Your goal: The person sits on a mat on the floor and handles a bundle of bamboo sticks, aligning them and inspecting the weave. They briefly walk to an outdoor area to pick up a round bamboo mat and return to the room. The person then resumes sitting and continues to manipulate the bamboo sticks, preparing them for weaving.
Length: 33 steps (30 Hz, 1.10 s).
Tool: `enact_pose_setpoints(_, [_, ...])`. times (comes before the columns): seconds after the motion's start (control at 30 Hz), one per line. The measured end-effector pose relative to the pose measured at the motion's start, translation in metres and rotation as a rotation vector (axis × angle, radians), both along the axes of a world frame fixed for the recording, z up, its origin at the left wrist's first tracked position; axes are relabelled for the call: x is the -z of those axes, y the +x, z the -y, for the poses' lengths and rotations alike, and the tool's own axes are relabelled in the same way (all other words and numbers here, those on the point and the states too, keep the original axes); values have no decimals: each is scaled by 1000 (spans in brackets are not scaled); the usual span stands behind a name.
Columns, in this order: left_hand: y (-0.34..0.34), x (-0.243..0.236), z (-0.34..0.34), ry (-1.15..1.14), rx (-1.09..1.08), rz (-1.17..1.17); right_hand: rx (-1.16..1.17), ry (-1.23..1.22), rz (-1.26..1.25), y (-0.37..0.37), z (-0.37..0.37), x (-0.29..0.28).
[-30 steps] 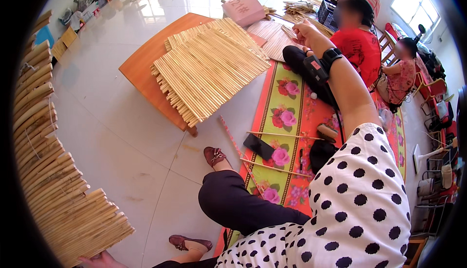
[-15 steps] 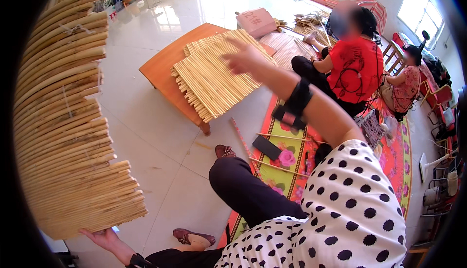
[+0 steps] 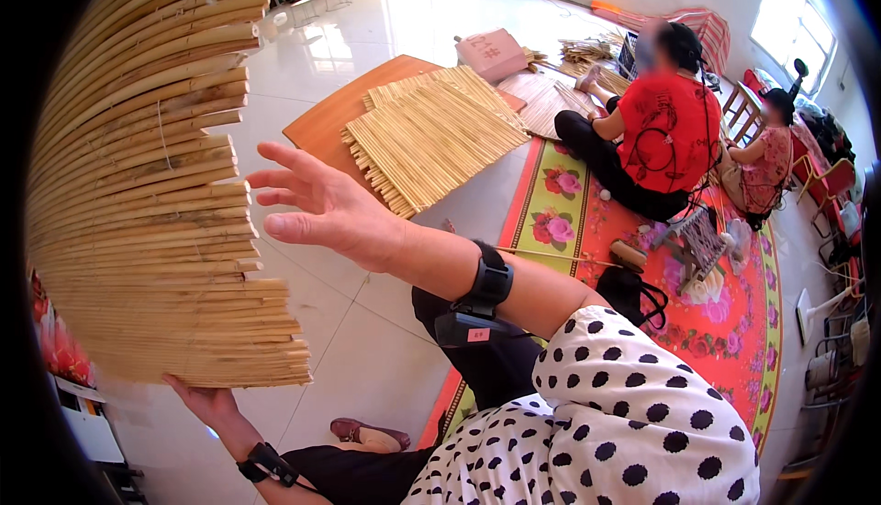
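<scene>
A tall mat of tied bamboo-like sticks [image 3: 156,230] stands upright on the left, its stick ends uneven along the right edge. My left hand [image 3: 206,402] holds it at the lower edge; the fingers are partly hidden behind the sticks. Thin pale string crosses the sticks in places. My right hand [image 3: 317,195] is raised beside the mat's right edge, fingers spread and nothing in them. It appears just short of the stick ends. Behind it, more flat stick mats [image 3: 440,138] lie stacked on an orange-brown wooden table [image 3: 317,124].
A pink box [image 3: 493,54] stands beyond the table. To the right, a person in red [image 3: 665,124] sits on a flowered floor mat [image 3: 725,358], with another person [image 3: 763,152] farther back. Loose sticks [image 3: 587,51] lie near the far wall. A small woven stool [image 3: 693,239] stands on the floor mat.
My right hand has swung left from over the stacked mats to the edge of the upright stick mat. My left hand has raised that mat and shifted it a little right.
</scene>
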<state>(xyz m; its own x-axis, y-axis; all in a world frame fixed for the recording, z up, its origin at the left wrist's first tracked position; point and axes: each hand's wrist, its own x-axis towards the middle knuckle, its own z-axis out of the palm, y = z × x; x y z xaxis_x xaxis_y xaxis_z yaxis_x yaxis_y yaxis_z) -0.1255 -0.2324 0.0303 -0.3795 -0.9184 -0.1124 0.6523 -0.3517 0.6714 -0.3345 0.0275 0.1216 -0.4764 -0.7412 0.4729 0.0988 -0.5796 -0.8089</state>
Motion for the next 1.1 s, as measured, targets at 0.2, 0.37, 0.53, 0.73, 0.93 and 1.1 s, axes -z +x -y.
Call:
enact_pose_setpoints(0.2, [-6,-2,-9,3,49,7,-42,-206,-12,10,4,-18])
enact_pose_setpoints(0.37, [-3,-3,-8,-21,60,-14,7,-146,113,8,3,-21])
enact_pose_setpoints(0.53, [21,25,18,-82,123,-45,89,-105,302,-15,25,21])
enact_pose_setpoints(0.73, [13,24,2,10,-113,37,52,-41,411,-25,33,57])
enact_pose_setpoints(0.93, [31,22,-1,58,-176,86,-89,-63,520,-32,46,84])
enact_pose_setpoints(1.1, [30,24,-1,28,-154,93,-47,0,600,-45,50,93])
